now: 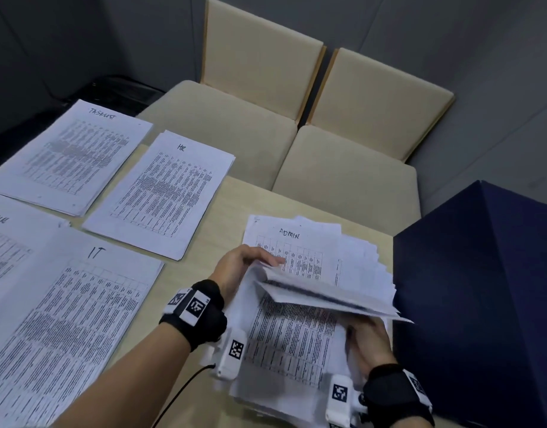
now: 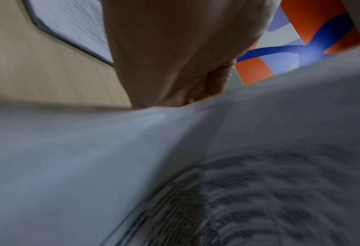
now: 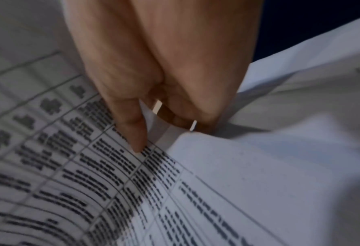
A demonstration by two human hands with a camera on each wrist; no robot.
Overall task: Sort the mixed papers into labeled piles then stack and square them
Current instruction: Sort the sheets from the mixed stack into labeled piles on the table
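Observation:
A mixed stack of printed sheets (image 1: 290, 344) lies at the table's front right. Both hands lift a bent bunch of sheets (image 1: 327, 299) off it. My left hand (image 1: 259, 261) grips the bunch's left edge, fingers over the top. My right hand (image 1: 364, 338) holds the right side from below; in the right wrist view this right hand (image 3: 164, 108) pinches paper edges while its forefinger lies on a printed table sheet (image 3: 80, 174). A sheet marked ADMIN (image 1: 296, 245) shows behind the bunch. In the blurred left wrist view, paper (image 2: 90, 149) hides the left hand's (image 2: 174, 58) fingers.
Labeled piles lie on the left of the table (image 1: 216, 217): IT (image 1: 80, 304), HR (image 1: 164, 193), a TASKLIST pile (image 1: 71, 156) and another ADMIN pile (image 1: 3, 242) at the left edge. A dark blue box (image 1: 482, 288) stands close on the right. Two beige chairs (image 1: 266, 88) stand behind.

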